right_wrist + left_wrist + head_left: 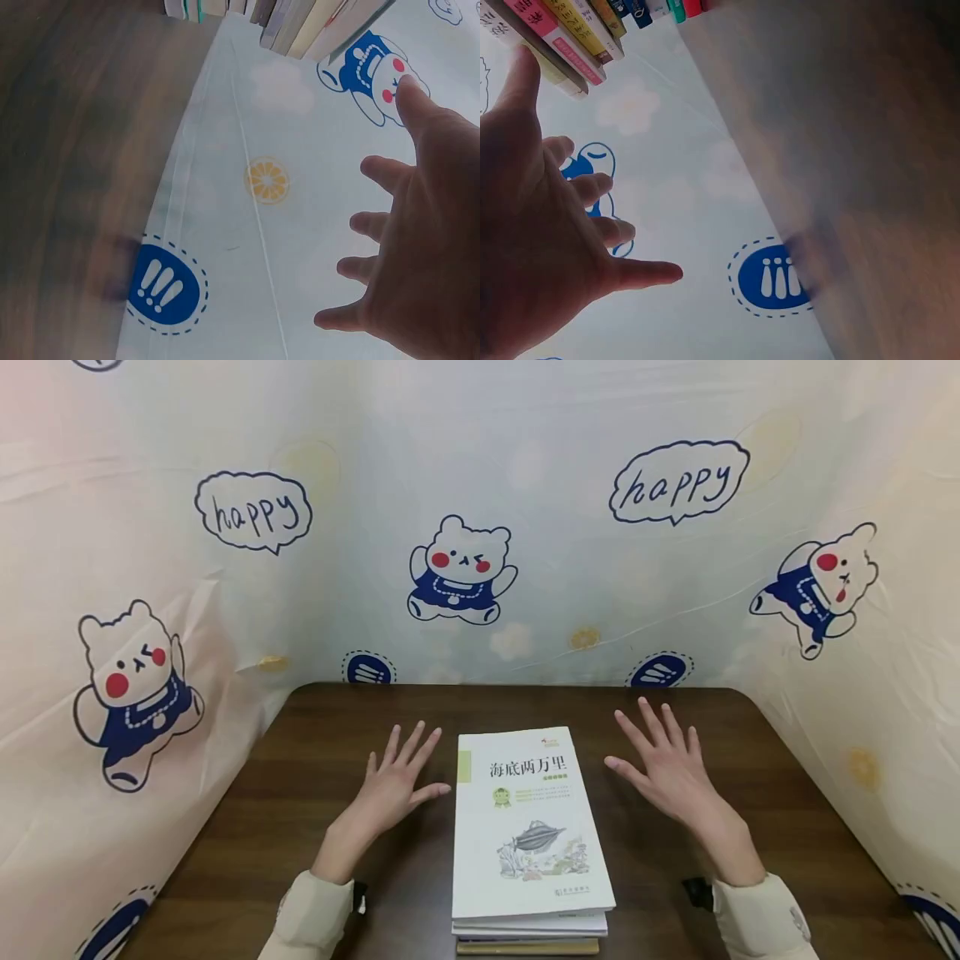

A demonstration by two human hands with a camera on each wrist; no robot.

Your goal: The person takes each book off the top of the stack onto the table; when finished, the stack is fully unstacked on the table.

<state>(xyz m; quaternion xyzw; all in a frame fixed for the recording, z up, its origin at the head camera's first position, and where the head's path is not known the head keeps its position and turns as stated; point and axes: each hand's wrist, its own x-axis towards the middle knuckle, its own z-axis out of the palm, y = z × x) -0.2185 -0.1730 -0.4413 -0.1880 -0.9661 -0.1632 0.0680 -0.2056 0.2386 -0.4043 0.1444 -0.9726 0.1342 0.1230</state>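
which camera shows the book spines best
Left wrist: the book spines line its top edge, coloured and lettered, though the frame crops some. The head view shows the top book's cover and the stack's near end instead. The right wrist view shows only book edges without readable lettering.

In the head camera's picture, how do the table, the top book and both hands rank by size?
1. Table
2. Top book
3. Left hand and right hand: too alike to rank
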